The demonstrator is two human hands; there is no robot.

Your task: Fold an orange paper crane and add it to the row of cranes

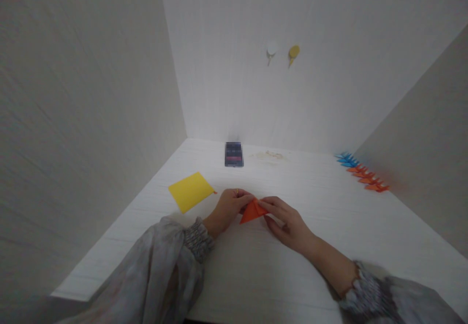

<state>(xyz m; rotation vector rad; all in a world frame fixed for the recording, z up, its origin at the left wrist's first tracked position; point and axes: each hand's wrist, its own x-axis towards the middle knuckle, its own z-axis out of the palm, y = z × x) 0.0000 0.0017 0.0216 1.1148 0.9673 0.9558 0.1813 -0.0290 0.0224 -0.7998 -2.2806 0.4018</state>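
A piece of orange origami paper (253, 211), partly folded with a pointed lower left corner, is held between my two hands just above the white table. My left hand (231, 208) is closed on its upper left edge, with a ring on one finger. From the right, my right hand (288, 221) pinches its right side between thumb and fingers. The fingertips cover parts of the folds. Left of my left hand lies a flat stack or sheet of yellow paper (192, 191), with a small orange scrap (215, 192) at its right corner.
Against the right wall stands a row of folded paper cranes, blue ones (347, 160) behind orange ones (368, 177). A dark phone-like object (234, 154), blurred out, lies at the back. Two hooks, white (271, 50) and yellow (294, 52), hang on the back wall. Panels enclose the table (310, 177).
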